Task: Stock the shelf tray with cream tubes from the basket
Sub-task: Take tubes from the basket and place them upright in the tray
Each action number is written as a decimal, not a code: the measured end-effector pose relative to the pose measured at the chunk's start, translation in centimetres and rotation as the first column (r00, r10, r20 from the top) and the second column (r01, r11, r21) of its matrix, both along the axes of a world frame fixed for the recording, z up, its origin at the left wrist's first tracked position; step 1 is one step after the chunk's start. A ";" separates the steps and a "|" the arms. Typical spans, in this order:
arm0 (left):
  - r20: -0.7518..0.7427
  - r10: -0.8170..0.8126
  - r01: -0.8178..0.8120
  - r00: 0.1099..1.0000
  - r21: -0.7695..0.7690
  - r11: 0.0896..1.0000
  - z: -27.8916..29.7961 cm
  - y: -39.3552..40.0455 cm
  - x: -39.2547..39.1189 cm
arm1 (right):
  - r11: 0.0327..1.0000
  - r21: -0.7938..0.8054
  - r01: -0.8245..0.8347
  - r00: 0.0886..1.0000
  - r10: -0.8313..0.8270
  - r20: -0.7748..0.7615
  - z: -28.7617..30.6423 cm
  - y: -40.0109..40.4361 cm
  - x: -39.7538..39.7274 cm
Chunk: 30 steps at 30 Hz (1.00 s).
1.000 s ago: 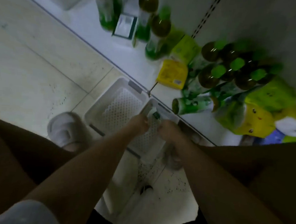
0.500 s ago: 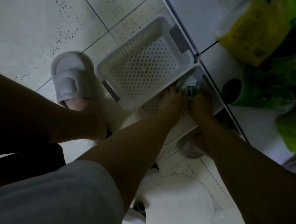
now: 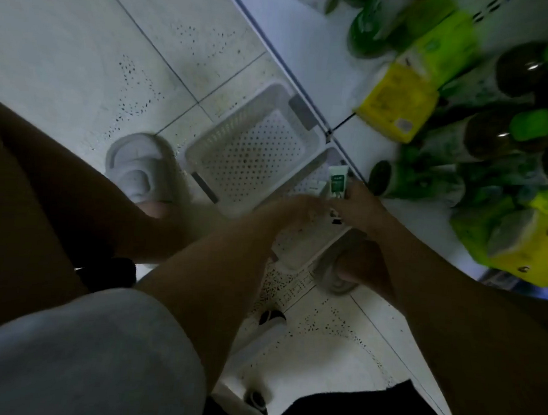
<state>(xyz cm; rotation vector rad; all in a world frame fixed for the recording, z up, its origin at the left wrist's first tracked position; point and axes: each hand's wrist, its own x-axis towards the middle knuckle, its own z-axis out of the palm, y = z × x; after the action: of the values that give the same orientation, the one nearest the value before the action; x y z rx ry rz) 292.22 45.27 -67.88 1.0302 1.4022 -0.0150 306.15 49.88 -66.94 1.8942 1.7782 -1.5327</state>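
Head view, dim. Right hand [image 3: 360,209]: fingers curled round a white cream tube [image 3: 337,185] with a green label, tube standing up out of the grasp, over the nearer white basket [image 3: 298,253]. Left hand [image 3: 293,210] just beside it; whether its fingers grasp anything I cannot tell. Beyond the fingers, a second perforated tray [image 3: 257,148], nothing visible in it, on the floor against the shelf [image 3: 295,45] edge. Judgement: tube light, body soft and squeezable, glossy skin likely slippery; hold mid-body with light pressure, or at the stiffer cap end.
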 end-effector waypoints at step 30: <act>0.566 -0.310 -0.206 0.764 0.669 0.714 53.9 4.2 -4.6 | 0.654 0.723 0.224 0.855 0.224 -0.467 52.6 -6.4 4.5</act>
<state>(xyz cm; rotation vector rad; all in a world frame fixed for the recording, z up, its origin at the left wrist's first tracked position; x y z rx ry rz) 287.66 49.49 -13.95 1.5173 0.6923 0.8402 310.61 43.51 -14.33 1.8126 3.0844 -1.5214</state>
